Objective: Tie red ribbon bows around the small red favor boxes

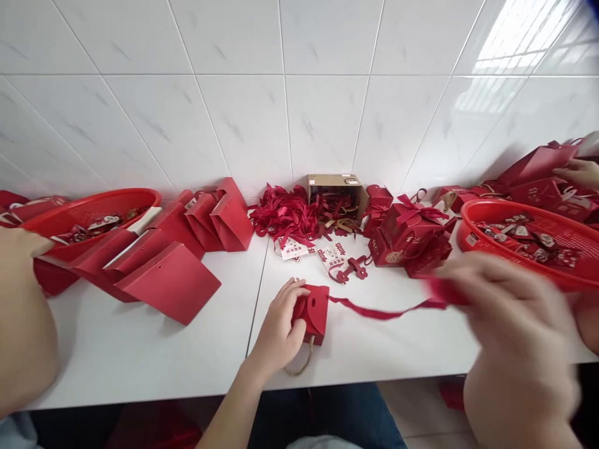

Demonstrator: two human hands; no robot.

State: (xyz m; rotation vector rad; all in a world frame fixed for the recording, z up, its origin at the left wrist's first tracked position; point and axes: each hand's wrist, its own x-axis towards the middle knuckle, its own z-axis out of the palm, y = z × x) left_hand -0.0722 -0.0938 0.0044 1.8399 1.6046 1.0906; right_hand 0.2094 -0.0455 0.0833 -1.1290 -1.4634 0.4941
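My left hand (279, 324) is closed around a small red gift box (319, 308) on the white table, near its front edge. A round hole shows in the box's curved flap, and a twisted rope handle (309, 358) loops from its near side. A dark red ribbon (374, 313) runs from the box's upper right corner to my right hand (505, 324). Raised at the right and smeared by motion, that hand grips the ribbon's other end. Beyond the box lie white printed cards (333, 255) and red flower-shaped tags (352, 268).
Red ribbons (285, 215) pile beside an open cardboard box (334, 181) of straps. Folded red boxes (171, 280) stand left, tied gift boxes (407, 234) right. Red baskets (150, 194) (472, 218) flank them. Another person's arm (28, 324) is at left, another's hand (580, 173) far right.
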